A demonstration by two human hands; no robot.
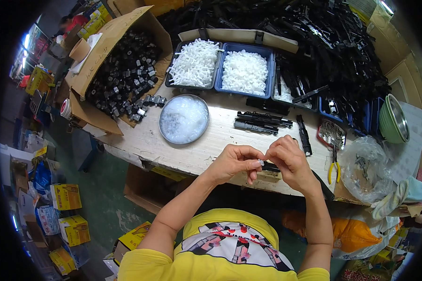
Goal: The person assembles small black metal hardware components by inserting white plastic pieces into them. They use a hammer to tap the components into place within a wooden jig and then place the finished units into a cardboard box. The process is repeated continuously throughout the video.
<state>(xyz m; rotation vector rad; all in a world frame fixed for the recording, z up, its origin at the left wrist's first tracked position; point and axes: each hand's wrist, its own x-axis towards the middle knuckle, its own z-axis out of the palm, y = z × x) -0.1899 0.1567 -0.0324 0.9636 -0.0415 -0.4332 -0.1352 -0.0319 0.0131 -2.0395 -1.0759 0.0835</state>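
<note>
Over the front edge of the bench, my two hands meet at the fingertips. My left hand (232, 164) is closed, thumb and forefinger pinching a small white plastic part (261, 162). My right hand (293, 164) is closed too, its fingertips pressed together beside that part; whatever they hold is hidden. Just below the right fingers shows a black strip-like piece (271, 167), and I cannot tell whether it is held or lies on the bench. Beyond the hands, long black plastic assemblies (260, 122) lie side by side. Another black assembly (304, 136) lies to their right.
A round metal dish (162, 122) holds translucent pieces. Behind stand trays of white pegs (194, 63) and small white parts (245, 72). A carton (109, 44) of black-and-metal parts leans left. Yellow-handled pliers (334, 171), a plastic bag (368, 161) and green bowls (390, 124) are right.
</note>
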